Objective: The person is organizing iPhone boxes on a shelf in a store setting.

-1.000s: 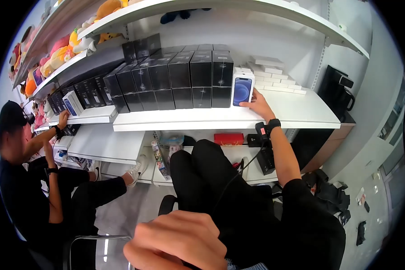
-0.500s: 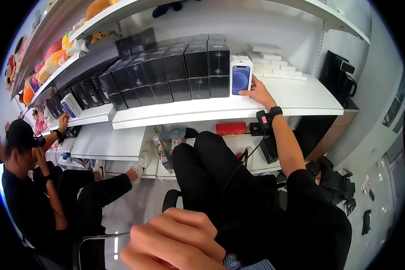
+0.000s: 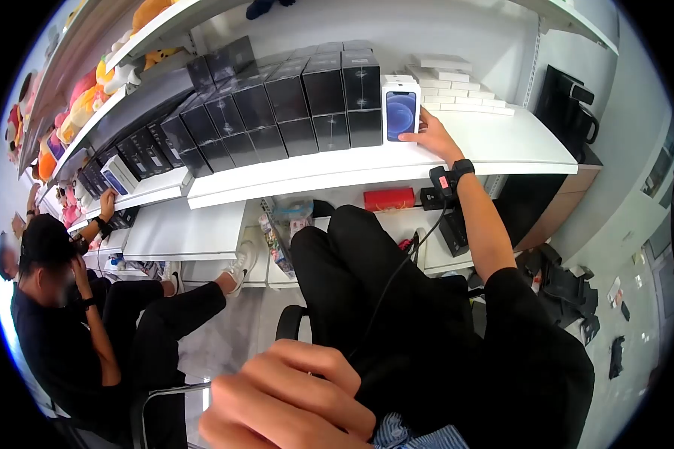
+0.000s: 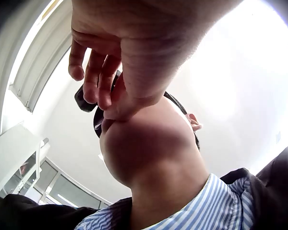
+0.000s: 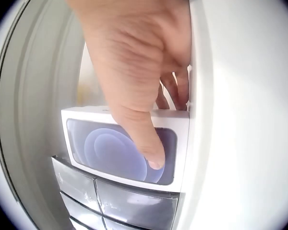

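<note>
In the head view, a white phone box with a blue phone pictured on its front stands upright on the shelf, right beside the stacked black boxes. My right hand grips its right side. The right wrist view has the thumb lying across the printed front, while the other fingers reach behind the box, partly hidden. My left hand is raised close under the head camera with nothing in it. In the left wrist view its fingers hang loosely bent, with the thumb at the chin.
Flat white boxes are piled behind the phone box. A black appliance stands past the shelf's right end. Another person sits at the left, one hand at a neighbouring shelf. Below are a red box and a hanging cable.
The head view has tilted downward, so the shelf and boxes sit higher in it. My right hand stays on the phone box, and the left stays raised. The other person's head has bent lower.
</note>
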